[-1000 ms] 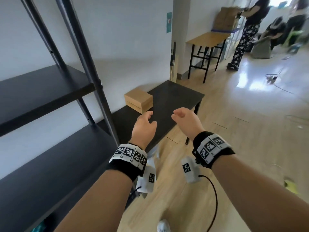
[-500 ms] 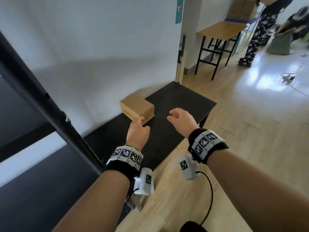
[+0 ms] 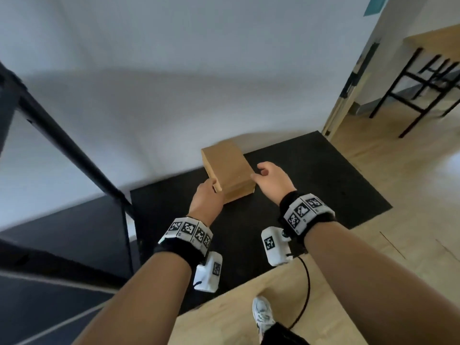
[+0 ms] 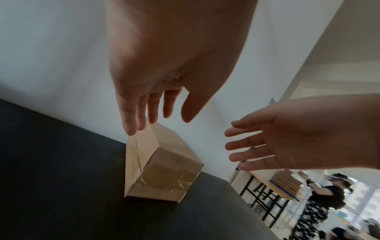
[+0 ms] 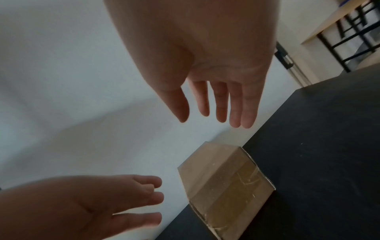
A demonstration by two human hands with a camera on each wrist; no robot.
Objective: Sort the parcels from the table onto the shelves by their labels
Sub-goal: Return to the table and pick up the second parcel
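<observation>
One parcel (image 3: 227, 171), brown cardboard, taped along its seams, lying flat on the black bench (image 3: 323, 185) at the edge nearest the white wall. No label shows on any face in these views (the top is plain, the near end carries only clear tape).

Left hand (image 3: 207, 201): spread wide, fingers straight, holding nothing; the left wrist view puts its fingertips (image 4: 131, 128) just over the parcel's left upper edge, and whether they touch cannot be told.

Right hand (image 3: 270, 179): relaxed and empty, fingers extended, just beside the parcel's right side; the right wrist view shows a gap between fingers and cardboard.

Shelves (image 3: 74, 235): black boards on a dark metal frame, standing to the left of the bench, the nearest board beside the bench's left end.

Step in hand, as judged: the reach to pick up, with both hands bracketing the parcel and no grip yet made.

Next move calls for: closing both palms onto the two long sides, lifting level, then turning the parcel to find its label before choosing a shelf.
</observation>
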